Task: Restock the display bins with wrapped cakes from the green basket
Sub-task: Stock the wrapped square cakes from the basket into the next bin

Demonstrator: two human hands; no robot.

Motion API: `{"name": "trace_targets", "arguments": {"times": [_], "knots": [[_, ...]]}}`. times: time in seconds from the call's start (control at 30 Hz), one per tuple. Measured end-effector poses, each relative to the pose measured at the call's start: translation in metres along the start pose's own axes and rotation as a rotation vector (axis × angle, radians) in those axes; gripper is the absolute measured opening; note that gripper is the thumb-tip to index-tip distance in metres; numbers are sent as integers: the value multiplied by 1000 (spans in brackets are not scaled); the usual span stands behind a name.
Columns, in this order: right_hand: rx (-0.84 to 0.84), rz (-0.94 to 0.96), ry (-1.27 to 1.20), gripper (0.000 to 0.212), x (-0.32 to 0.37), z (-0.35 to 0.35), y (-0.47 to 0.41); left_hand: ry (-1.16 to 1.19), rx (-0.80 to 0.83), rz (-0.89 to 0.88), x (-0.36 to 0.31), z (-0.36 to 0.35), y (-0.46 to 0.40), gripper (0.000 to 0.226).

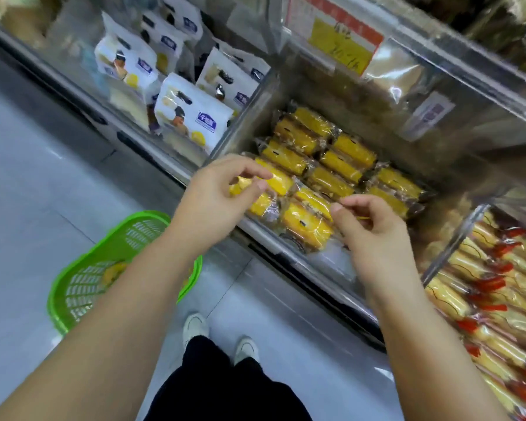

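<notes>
The middle clear display bin [268, 240] holds several rows of yellow wrapped cakes [340, 165]. My left hand [219, 199] hovers over the bin's front left corner, its thumb and forefinger pinching a yellow wrapped cake [278, 182]. My right hand [374, 235] is at the bin's front right, thumb and forefinger pinched on the clear wrapper edge of another cake [307, 224]. The green basket [70, 293] stands on the floor at the lower left, partly hidden by my left forearm; a yellow cake [113, 273] shows inside it.
The bin to the left holds white snack packets [192, 117]. The bin to the right is packed with pale cakes in red-ended wrappers [483, 302]. A red and yellow price sign [340, 34] hangs above. My white shoes [195, 326] stand on the grey floor beside the shelf base.
</notes>
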State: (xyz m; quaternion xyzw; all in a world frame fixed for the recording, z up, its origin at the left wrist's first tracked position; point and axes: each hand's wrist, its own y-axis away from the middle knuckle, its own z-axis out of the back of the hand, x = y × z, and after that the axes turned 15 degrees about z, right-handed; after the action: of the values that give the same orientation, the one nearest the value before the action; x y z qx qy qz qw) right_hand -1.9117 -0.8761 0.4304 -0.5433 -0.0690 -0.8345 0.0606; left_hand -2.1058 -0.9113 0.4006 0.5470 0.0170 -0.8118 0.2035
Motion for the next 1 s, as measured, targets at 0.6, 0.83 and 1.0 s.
{"name": "trace_targets", "arguments": {"times": [0.6,0.83,1.0], "knots": [[1372,-9,430,12,-230,-401,46,313,-424,1064,439,57,128,14],[1349,167,774,40,-380,-533,9,-144,-209,1229,628,53,88,42],[1155,95,834,74,-432,-602,6,-410,-68,1151,711,49,56,65]]}}
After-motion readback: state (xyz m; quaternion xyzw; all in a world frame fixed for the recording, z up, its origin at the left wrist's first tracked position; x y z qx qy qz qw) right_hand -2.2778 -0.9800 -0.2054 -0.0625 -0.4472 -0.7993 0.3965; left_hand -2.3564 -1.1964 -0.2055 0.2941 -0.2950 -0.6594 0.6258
